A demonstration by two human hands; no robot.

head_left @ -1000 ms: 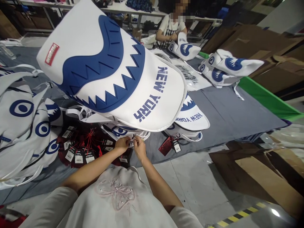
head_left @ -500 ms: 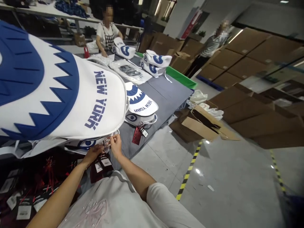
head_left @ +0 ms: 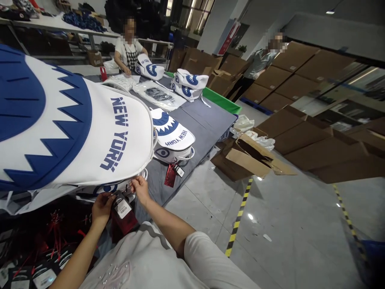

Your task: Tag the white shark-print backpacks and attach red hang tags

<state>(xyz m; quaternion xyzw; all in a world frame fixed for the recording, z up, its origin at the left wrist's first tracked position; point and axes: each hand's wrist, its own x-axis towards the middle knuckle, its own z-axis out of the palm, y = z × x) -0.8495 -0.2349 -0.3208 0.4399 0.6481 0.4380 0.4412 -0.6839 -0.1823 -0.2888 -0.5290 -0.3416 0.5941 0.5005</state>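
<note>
A large white backpack (head_left: pixel 129 136) with blue jagged teeth and "NEW YORK" lettering fills the left side. Just under its lower edge, my left hand (head_left: pixel 101 208) has its fingers closed at the upper edge of a black hang tag (head_left: pixel 122 205) with a white barcode label. A shiny dark red packet (head_left: pixel 130 224) hangs below that tag. My right hand (head_left: pixel 140 190) pinches close to the bag's rim, right of the tag; what lies between its fingertips is too small to make out. A smaller-looking matching backpack (head_left: pixel 173 134) stands beyond, with a red packet (head_left: pixel 170 175) and tag hanging from it.
Many black tags and red cords (head_left: pixel 54 237) lie at lower left. Further along the grey-covered table (head_left: pixel 207 116) are more white bags (head_left: pixel 189 82) and a plastic-wrapped pack (head_left: pixel 159 94). A co-worker (head_left: pixel 129 50) stands behind it. Open cardboard boxes (head_left: pixel 246 158) sit on the floor at right.
My left hand has moved left and down, away from my right hand. The black tag now faces up beside my left fingers. The whole view has shifted slightly.
</note>
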